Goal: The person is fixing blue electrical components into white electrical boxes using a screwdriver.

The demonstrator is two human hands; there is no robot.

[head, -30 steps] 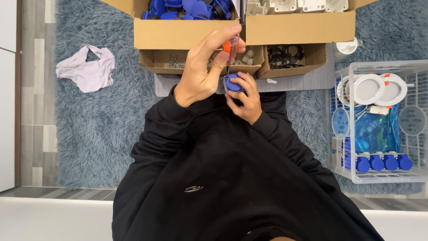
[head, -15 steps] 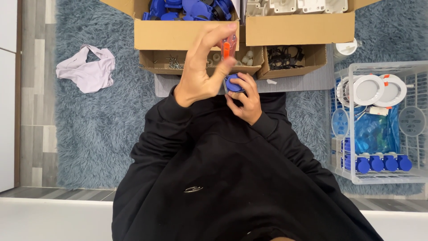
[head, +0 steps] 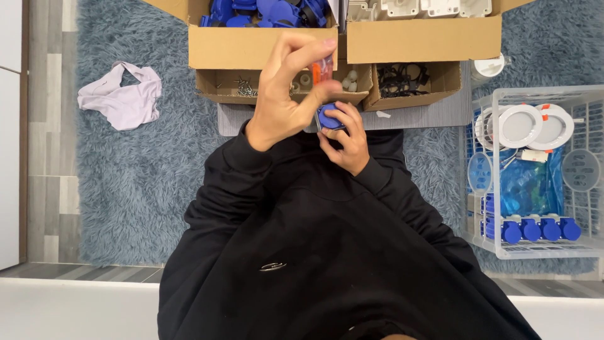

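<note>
Shaggy grey-blue rug point(head: 145, 189) fills the floor. Two open brown cardboard boxes point(head: 251, 47) at 12 o'clock, blue plastic parts in the L one, white parts in the R one. White plastic lattice crate point(head: 484, 239) at 3 o'clock w/ round white discs and more blue pieces. Crumpled lilac cloth point(head: 123, 97) at 10 o'clock.

Left hand point(head: 283, 94) is raised at centre, fingers curled tight round a small orange-handled tool point(head: 321, 68). Vs 1 s ago the fingertips have folded a bit further over it; tool barely shifted. Right hand point(head: 346, 141), just at 5 o'clock of the left, fingers wrapped round a small round blue plastic fitting point(head: 328, 118), same spot as before, touching the left thumb.

Judgement: same step ongoing; tool tip is hidden, so can't tell if it contacts the fitting.
</note>
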